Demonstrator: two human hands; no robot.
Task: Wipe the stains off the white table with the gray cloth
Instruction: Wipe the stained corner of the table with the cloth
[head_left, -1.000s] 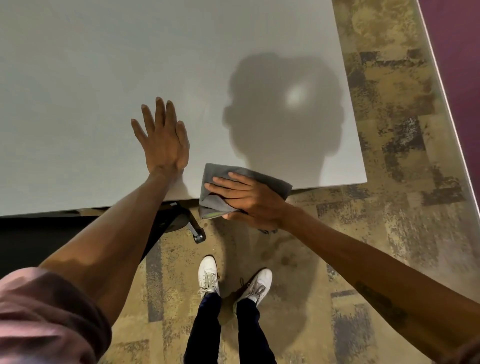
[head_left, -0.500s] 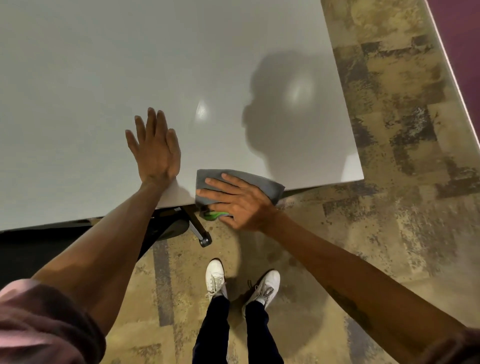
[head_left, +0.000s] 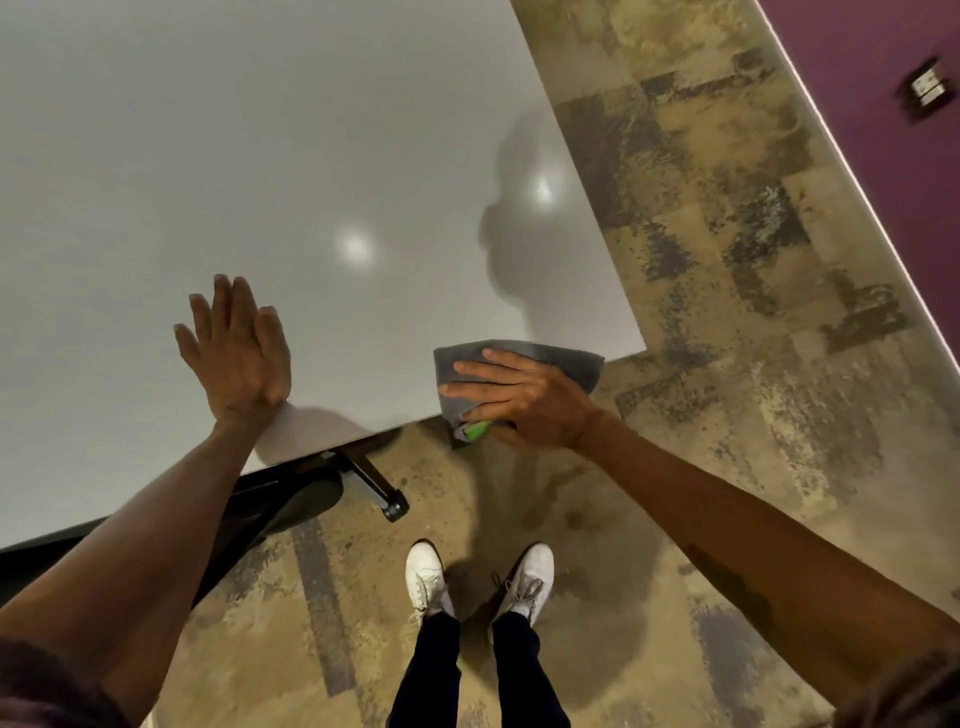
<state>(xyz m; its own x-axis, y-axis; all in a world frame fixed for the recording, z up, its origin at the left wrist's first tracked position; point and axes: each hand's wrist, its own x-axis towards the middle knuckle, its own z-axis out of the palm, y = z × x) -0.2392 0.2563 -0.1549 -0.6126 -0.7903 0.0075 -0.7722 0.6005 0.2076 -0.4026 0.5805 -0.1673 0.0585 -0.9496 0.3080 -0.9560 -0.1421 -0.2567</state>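
- At the near right corner of the white table (head_left: 260, 156), my right hand (head_left: 519, 402) lies flat on the gray cloth (head_left: 566, 358).
- Right fingers (head_left: 478, 370) extended and close together, pointing left along the near edge of the table; they press the cloth down rather than curl round it.
- Cloth sits folded at that corner: far part on the table surface, near part hanging over the edge under my palm. A small bright green bit (head_left: 477, 430) shows at its lower edge, just below the table edge; cannot tell what it is.
- Left hand (head_left: 236, 358) flat on the table well to the left of the cloth, palm down, fingers straight and slightly spread, holding nothing. Heel of the hand rests at the near edge.
- Table surface: two bright light reflections and the shadow of my head beyond the cloth. No stain that I can make out from this view.
- Below the table's near edge: a black table leg with a caster (head_left: 392, 506).
- Patterned carpet (head_left: 727, 260) on the floor beside the table; my white shoes (head_left: 426, 577) stand on it, short of the edge.
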